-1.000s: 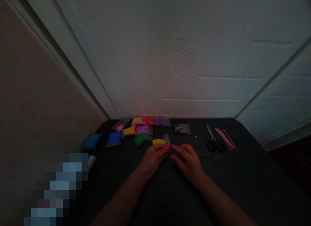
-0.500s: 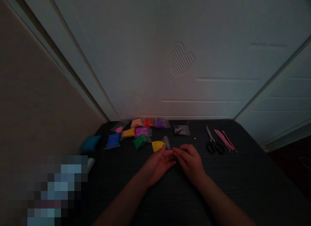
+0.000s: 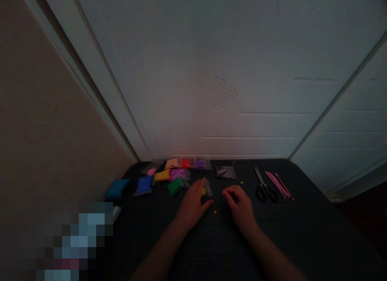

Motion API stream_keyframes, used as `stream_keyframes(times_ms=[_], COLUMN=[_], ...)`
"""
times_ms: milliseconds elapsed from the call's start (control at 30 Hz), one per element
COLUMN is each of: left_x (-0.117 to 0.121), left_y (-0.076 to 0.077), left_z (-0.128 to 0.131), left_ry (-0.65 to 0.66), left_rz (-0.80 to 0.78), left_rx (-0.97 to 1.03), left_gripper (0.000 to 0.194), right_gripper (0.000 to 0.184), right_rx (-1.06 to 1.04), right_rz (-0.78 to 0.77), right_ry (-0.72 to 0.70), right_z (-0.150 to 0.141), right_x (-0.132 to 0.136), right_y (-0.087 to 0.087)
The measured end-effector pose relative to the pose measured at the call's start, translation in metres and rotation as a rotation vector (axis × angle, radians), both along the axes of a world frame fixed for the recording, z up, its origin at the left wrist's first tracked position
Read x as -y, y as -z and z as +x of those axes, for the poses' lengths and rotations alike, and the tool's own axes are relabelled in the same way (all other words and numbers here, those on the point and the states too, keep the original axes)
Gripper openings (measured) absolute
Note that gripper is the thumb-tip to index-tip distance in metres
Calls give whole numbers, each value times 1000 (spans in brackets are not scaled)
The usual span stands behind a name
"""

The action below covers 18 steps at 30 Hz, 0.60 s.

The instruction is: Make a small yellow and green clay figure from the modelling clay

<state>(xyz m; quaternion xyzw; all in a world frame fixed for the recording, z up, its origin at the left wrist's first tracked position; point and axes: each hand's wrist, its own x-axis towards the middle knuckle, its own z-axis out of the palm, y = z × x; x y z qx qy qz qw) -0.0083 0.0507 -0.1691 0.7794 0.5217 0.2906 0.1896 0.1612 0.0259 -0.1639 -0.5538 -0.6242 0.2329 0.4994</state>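
Observation:
My left hand (image 3: 192, 204) lies over the yellow packet (image 3: 204, 191), with its thumb spread away from the fingers. It covers most of that packet; whether it touches it is unclear. Just right of its thumb, a tiny yellow piece (image 3: 215, 211) rests on the dark table (image 3: 217, 248). My right hand (image 3: 241, 206) is to the right of that piece, thumb and fingertips pinched together. Anything between them is too small or dark to make out. Beyond the right hand lies another yellow bit (image 3: 241, 182).
Several coloured packets, including a green one (image 3: 175, 186) and a blue one (image 3: 144, 185), lie at the back left. A dark grey packet (image 3: 225, 172) is at the back middle. Black-handled scissors (image 3: 263, 186) and pink sticks (image 3: 278, 184) lie right. A white panel (image 3: 181, 71) stands behind.
My hands, earlier together at the fingertips, have moved apart. The left has turned over onto the yellow packet, and a small yellow piece now shows on the table between them. The view has tilted up.

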Motion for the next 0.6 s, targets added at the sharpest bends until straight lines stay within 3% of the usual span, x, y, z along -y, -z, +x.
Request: stream_keyframes(times_ms=[100,233,600], left_x=[-13,-25,-17], left_y=[9,14,6], left_z=[3,3,-1], left_ry=[-8,-36,-9], left_rz=[-11,-66,-73], left_rx=[-95,-153,-62], left_gripper=[74,72,63], right_gripper=[17,17,17], right_rx=[-35,-60,-92], right_rz=[-38,-61,-125], right_ry=[-1,-5,-17], right_z=[0,-1,-1], right_x=[-1,-3,-9], right_y=[2,6,9])
